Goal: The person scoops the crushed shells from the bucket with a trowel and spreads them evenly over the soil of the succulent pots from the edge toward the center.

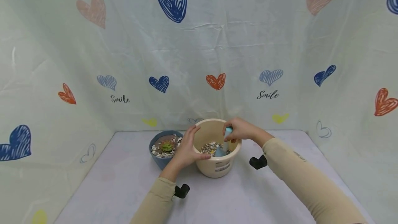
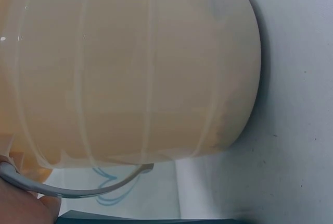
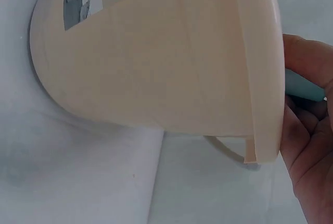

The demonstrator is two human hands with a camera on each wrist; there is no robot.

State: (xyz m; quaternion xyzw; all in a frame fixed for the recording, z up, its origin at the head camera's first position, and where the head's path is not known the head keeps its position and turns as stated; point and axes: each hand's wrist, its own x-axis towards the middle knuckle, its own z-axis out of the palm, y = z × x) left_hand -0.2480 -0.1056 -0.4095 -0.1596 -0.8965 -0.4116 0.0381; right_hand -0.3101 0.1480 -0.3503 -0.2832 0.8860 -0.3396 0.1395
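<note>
A beige plastic bucket point(image 1: 206, 168) stands upright on the table, with mixed pebbles point(image 1: 207, 147) in its bottom. My left hand point(image 1: 189, 147) holds the bucket's left rim, thumb along the front edge and fingers spread toward the back. Close by those fingers is the bucket's grey bail handle point(image 2: 78, 191). Over the right rim, my right hand point(image 1: 242, 129) grips the light-blue handle of a small trowel point(image 1: 228, 134). Its grey-blue blade points down into the pebbles. In the right wrist view, the rim hides most of the trowel.
Left of the bucket, behind my left forearm, stands a blue pot point(image 1: 161, 161) with a green succulent point(image 1: 167, 146) and white stones. A white curtain point(image 1: 199, 44) printed with hearts borders the table point(image 1: 211, 203). Each wrist carries a black camera point(image 1: 181, 191).
</note>
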